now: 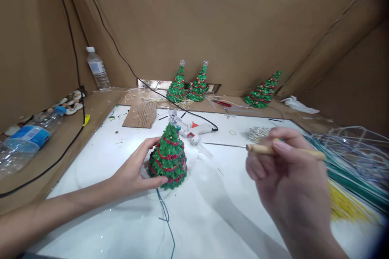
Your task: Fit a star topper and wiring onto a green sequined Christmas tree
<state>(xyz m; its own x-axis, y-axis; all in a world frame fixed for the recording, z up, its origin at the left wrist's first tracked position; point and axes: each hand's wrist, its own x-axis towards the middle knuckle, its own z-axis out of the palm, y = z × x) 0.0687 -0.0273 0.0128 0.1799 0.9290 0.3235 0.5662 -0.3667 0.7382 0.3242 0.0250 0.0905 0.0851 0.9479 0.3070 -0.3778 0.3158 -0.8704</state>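
A small green tree [169,157] with red garland stands upright on the white table top [212,210]. My left hand [136,170] cups its base from the left, thumb and fingers wrapped round the lower part. My right hand [285,178] is raised at the right and pinches a wooden-handled needle tool [282,151]; its thin metal tip points left toward the tree but stays well apart from it. A dark green wire [165,214] trails from under the tree toward me.
A white glue gun [197,131] lies just behind the tree, its black cable [127,64] running up the cardboard wall. Three finished trees [199,85] stand at the back. Green, yellow and clear strands [352,170] pile at the right. Water bottles [97,68] sit on the left.
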